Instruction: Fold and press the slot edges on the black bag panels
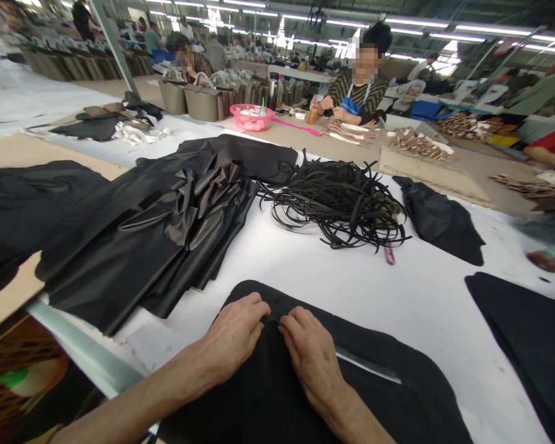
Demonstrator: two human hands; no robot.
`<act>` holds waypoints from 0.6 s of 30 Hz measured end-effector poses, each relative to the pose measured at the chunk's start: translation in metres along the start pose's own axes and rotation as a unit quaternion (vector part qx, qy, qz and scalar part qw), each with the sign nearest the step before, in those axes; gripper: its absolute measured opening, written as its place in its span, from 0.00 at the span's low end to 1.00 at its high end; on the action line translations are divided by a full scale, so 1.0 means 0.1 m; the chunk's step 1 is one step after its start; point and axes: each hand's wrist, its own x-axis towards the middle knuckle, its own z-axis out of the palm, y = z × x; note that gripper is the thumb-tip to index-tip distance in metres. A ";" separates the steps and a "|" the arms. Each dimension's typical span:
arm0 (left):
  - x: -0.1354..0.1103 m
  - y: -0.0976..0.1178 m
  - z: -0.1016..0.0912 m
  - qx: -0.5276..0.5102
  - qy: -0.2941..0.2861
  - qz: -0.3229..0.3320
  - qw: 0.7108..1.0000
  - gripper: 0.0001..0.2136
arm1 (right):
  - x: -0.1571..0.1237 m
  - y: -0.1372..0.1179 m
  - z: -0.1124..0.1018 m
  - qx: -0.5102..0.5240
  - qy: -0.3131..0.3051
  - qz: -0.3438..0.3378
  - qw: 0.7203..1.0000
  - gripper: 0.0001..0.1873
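Observation:
A large black panel with rounded corners lies on the white-covered table in front of me. A long narrow slot runs along its upper part, and white shows through the slot's right end. My left hand is closed, its fingertips pinching black material near the left end of the slot. Close beside it, my right hand is also closed, thumb and fingers on the same black material. The fingertips of both hands almost meet, and the exact fold between them is partly hidden. Black material spreads below both wrists.
Black lining sheets are heaped at left. A tangle of black strips lies ahead, near a small pink tool. More black pieces sit at right. Across the table, a co-worker sits near a pink basin.

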 end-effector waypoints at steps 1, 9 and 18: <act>-0.05 -0.05 0.05 0.009 0.004 -0.002 1.000 0.12 | -0.01 0.00 0.01 -0.002 0.005 -0.005 1.000 0.10; -0.05 -0.07 0.13 0.107 -0.003 -0.023 0.994 0.12 | -0.06 0.04 -0.03 0.022 0.017 -0.037 0.999 0.08; -0.06 -0.11 0.12 0.044 0.037 -0.031 0.998 0.13 | -0.07 0.04 -0.07 0.054 -0.033 0.038 0.997 0.06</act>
